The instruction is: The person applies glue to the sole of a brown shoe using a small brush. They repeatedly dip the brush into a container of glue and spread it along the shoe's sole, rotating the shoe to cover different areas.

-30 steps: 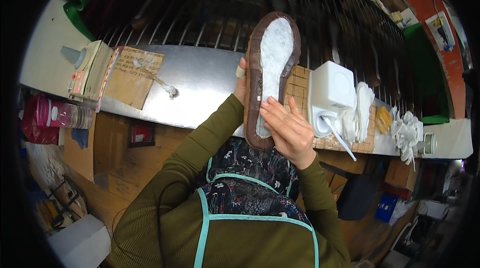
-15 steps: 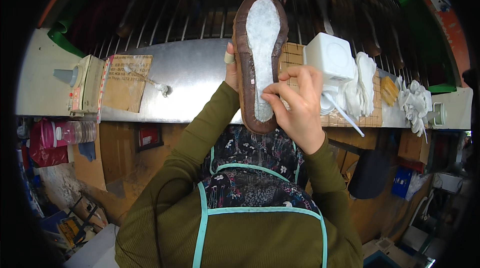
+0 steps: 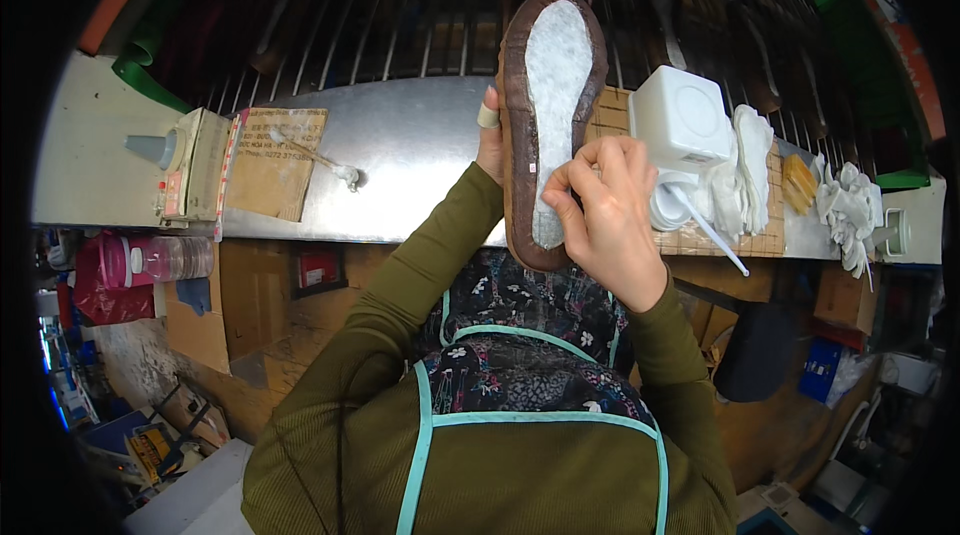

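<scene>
A brown leather shoe upper (image 3: 518, 125) stands nearly upright above the table edge, its underside facing me. A pale grey fibrous filler piece (image 3: 558, 55) covers the middle of that underside. My left hand (image 3: 490, 140) grips the upper from behind at its left side; a thumb with a beige band shows, and the other fingers are hidden. Over the narrow lower part of the filler, my right hand (image 3: 610, 200) is closed, thumb and forefinger pinched together by its right edge. Whatever is between those fingertips is too small to make out.
Right of the shoe stand a white square container (image 3: 680, 115) and a white pot (image 3: 672, 203) with a white-handled stick in it. White gloves (image 3: 755, 170) lie beside them. Leftward on the metal table (image 3: 400, 135) are a cardboard piece (image 3: 270, 180) and a small brush (image 3: 345, 175). Metal rods run behind.
The whole view has shifted, so everything sits a little farther right. My right fingers have curled in more over the filler's lower part. My left hand keeps its hold on the shoe upper.
</scene>
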A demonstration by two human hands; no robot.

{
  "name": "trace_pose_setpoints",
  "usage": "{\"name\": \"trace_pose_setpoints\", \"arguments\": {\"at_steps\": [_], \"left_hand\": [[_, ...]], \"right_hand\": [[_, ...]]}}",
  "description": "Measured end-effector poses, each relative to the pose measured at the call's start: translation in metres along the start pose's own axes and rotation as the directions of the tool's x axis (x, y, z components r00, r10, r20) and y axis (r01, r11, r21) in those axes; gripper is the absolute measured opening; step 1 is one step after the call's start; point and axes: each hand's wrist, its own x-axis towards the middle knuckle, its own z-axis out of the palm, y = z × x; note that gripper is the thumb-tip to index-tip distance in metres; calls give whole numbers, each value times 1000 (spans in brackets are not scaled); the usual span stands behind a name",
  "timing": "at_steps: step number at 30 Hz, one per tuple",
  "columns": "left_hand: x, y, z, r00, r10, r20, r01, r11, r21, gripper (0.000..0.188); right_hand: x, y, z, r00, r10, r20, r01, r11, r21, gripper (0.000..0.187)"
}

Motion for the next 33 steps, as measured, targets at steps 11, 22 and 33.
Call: {"name": "trace_pose_setpoints", "arguments": {"at_steps": [11, 22, 33], "left_hand": [[-6, -4, -30, 999, 6, 38, -7, 1000, 8, 93], [-4, -24, -40, 992, -125, 28, 127, 990, -59, 82], [-12, -10, -43, 987, 25, 161, 5, 983, -182, 87]], "right_hand": [[12, 31, 20, 1000, -8, -4, 7, 981, -193, 78], [61, 79, 5, 970, 67, -233, -161, 895, -417, 52], [-110, 113, -46, 866, 367, -341, -474, 818, -324, 20]]}}
